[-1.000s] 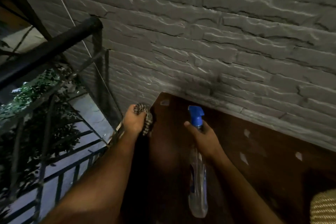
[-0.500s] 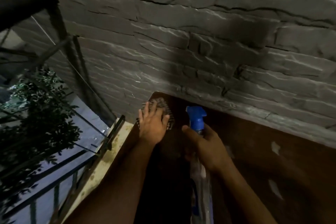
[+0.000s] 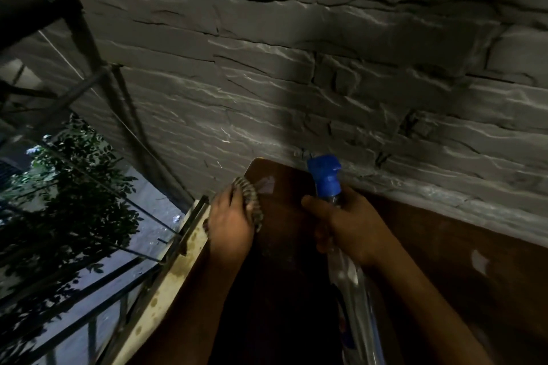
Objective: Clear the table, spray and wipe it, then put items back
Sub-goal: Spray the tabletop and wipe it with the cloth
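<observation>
Fingers (image 3: 318, 210) round spray bottle (image 3: 327, 184) — clear-bodied.

Bare forearms, sleeveless; unadorned hands (image 3: 231, 225)

The dark brown wooden surface (image 3: 444, 261) fills the lower right, its far edge against the grey rough stone wall (image 3: 296, 83) across the top. The striped grey cloth (image 3: 250, 197) lies on its far-left corner, left of the clear plastic spray bottle with blue nozzle (image 3: 326, 178). The black metal railing (image 3: 89, 290) stands at lower left.

Clear glossy plastic spray bottle (image 3: 347, 284) with blue plastic nozzle (image 3: 324, 176); striped woven cloth (image 3: 250, 201); smooth dark wooden table (image 3: 444, 261); rough matt stone wall (image 3: 296, 83).
</observation>
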